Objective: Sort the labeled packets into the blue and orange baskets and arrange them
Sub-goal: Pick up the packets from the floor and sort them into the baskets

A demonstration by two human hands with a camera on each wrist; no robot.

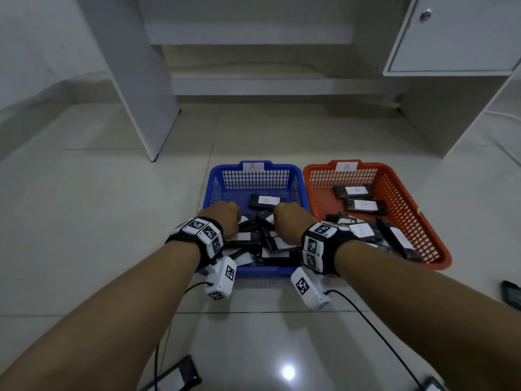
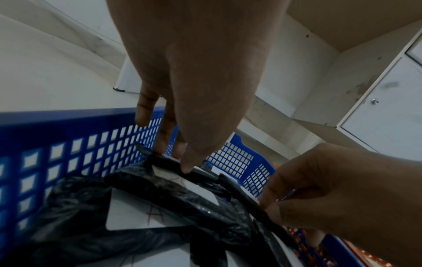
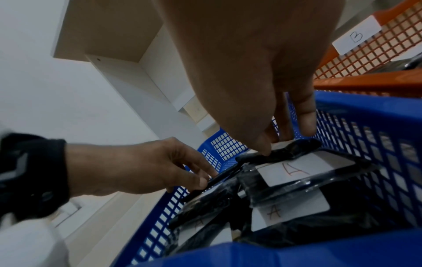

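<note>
The blue basket, tagged A, holds a loose heap of black packets with white A labels; one packet lies flat toward its far end. The orange basket, tagged B, sits beside it on the right with several black packets. Both hands are down in the blue basket. My left hand pinches the edge of a black packet on top of the heap. My right hand pinches the end of another A-labelled packet. In the head view, the backs of the left hand and right hand hide the fingers.
Loose black packets lie on the tiled floor at the bottom left, the right edge and the bottom right. A white desk panel stands behind the baskets on the left, a white cabinet on the right. Thin cables trail from both wrists.
</note>
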